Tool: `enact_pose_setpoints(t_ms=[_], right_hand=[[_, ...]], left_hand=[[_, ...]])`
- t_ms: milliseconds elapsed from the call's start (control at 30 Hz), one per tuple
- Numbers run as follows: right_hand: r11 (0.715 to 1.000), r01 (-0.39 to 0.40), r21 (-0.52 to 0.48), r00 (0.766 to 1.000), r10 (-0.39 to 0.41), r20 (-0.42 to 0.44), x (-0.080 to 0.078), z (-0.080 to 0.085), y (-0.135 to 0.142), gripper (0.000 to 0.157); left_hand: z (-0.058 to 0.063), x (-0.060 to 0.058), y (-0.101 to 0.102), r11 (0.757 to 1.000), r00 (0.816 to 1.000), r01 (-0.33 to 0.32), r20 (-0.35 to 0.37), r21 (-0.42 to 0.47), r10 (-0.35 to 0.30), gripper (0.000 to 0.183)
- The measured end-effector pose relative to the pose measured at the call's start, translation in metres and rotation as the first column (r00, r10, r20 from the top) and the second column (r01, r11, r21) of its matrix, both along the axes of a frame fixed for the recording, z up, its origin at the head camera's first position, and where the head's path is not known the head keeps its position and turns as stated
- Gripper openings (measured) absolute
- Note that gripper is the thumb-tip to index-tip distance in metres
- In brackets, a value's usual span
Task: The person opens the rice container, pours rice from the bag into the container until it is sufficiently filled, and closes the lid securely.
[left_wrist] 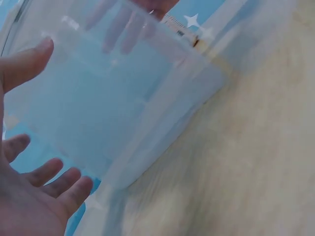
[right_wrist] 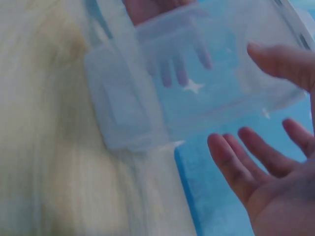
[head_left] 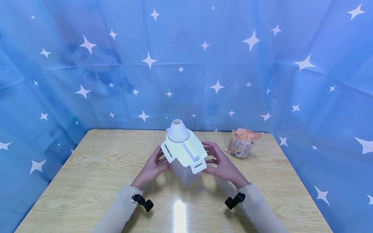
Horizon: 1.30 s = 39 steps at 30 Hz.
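Observation:
A clear plastic container point(head_left: 186, 174) with a white lid point(head_left: 186, 149) is on the wooden table, one corner facing me. On its lid sits a white cone-shaped cap point(head_left: 178, 131) with a round opening at the top. My left hand point(head_left: 154, 165) is at the container's left side, thumb apart from its loosely bent fingers. Opposite it, my right hand point(head_left: 220, 163) flanks the right side, fingers spread and partly behind the lid. In the wrist views, the see-through wall point(left_wrist: 98, 108) shows the opposite hand's fingers. Whether the fingertips touch the wall, I cannot tell.
An orange and white plastic bag point(head_left: 243, 142) with printed labels stands at the table's back right. The wooden table point(head_left: 96, 168) runs back to a blue curtain point(head_left: 186, 81) with white stars. A black wrist camera point(head_left: 142, 202) sits on each sleeve.

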State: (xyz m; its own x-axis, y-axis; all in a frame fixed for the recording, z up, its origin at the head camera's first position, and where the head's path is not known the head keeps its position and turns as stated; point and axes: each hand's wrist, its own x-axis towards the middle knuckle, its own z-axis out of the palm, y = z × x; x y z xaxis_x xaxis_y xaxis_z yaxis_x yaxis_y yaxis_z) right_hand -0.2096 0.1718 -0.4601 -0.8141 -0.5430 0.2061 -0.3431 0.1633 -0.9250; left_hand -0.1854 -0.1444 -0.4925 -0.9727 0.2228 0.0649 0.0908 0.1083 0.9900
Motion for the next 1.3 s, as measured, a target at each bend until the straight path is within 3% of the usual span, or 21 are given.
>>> enact_pose_setpoints(t_ms=[267,467,667,800,1100,1300], right_hand=[[0.987,-0.161,-0.014,0.987,0.161,0.0,-0.021,0.004,0.006,0.096],[0.972,-0.234,-0.024,0.971,0.235,0.046,-0.029,-0.002,0.0,0.096],[0.976,-0.209,-0.057,0.966,0.215,0.147,-0.025,-0.004,0.0,0.097],[0.973,-0.211,-0.094,0.965,0.223,0.14,-0.022,-0.006,-0.001,0.095],[0.982,-0.144,-0.123,0.974,0.163,0.158,-0.009,-0.008,-0.005,0.097],[0.994,-0.057,-0.091,0.983,0.072,0.17,0.003,-0.005,-0.01,0.096]], left_hand=[[0.003,0.021,0.015,0.998,0.997,-0.062,-0.04,0.002,0.062,0.113],[0.002,0.028,0.028,0.993,0.986,-0.119,-0.115,-0.01,0.117,0.116],[-0.001,0.03,0.036,0.992,0.984,-0.125,-0.123,0.014,0.126,0.111],[-0.001,0.029,0.035,0.993,0.988,-0.113,-0.104,0.025,0.115,0.111],[0.003,0.022,0.021,1.0,1.0,-0.02,-0.013,0.024,0.02,0.111],[0.005,0.013,0.009,0.997,0.997,0.071,0.009,0.022,-0.071,0.107]])
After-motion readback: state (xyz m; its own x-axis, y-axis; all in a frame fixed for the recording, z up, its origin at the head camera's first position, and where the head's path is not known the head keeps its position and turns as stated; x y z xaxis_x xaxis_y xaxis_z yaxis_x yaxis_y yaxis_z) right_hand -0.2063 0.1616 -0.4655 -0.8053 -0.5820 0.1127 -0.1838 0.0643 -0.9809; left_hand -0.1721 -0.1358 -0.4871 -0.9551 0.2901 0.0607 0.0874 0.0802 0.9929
